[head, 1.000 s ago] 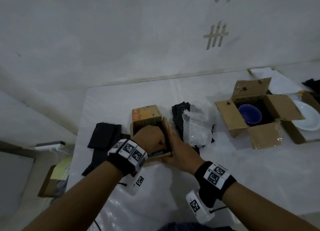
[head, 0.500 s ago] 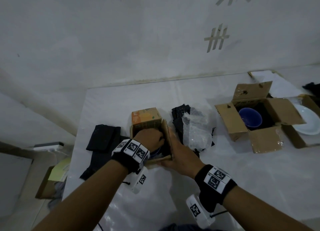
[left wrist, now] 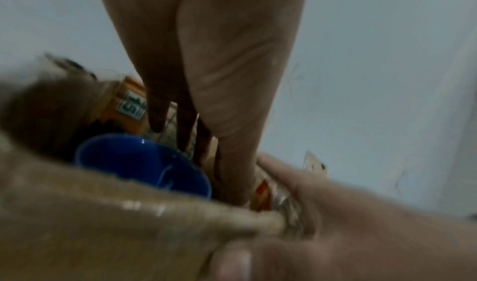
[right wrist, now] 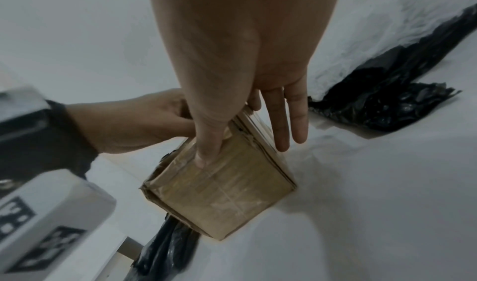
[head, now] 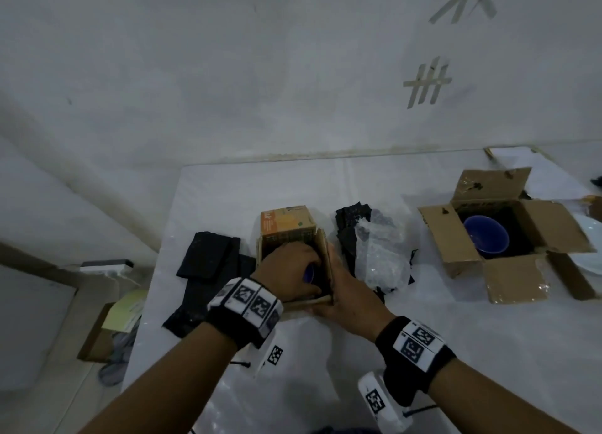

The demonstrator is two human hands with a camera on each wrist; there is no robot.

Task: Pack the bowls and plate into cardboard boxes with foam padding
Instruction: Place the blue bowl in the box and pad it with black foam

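Note:
A small open cardboard box stands in the middle of the white table. A blue bowl sits inside it, and only a sliver of that bowl shows in the head view. My left hand reaches down into the box, its straight fingers between the bowl and the far wall. My right hand grips the box's near right corner, thumb on the near face and fingers along the right side. Black foam inside the box is mostly hidden.
A larger open box at the right holds a second blue bowl on black foam. A white plate lies beyond it. Black foam pieces lie left of the small box, and clear wrap on more black foam lies right of it.
My left hand has shifted slightly inside the small box, uncovering a bit of the blue bowl. My right hand keeps its hold on the box corner.

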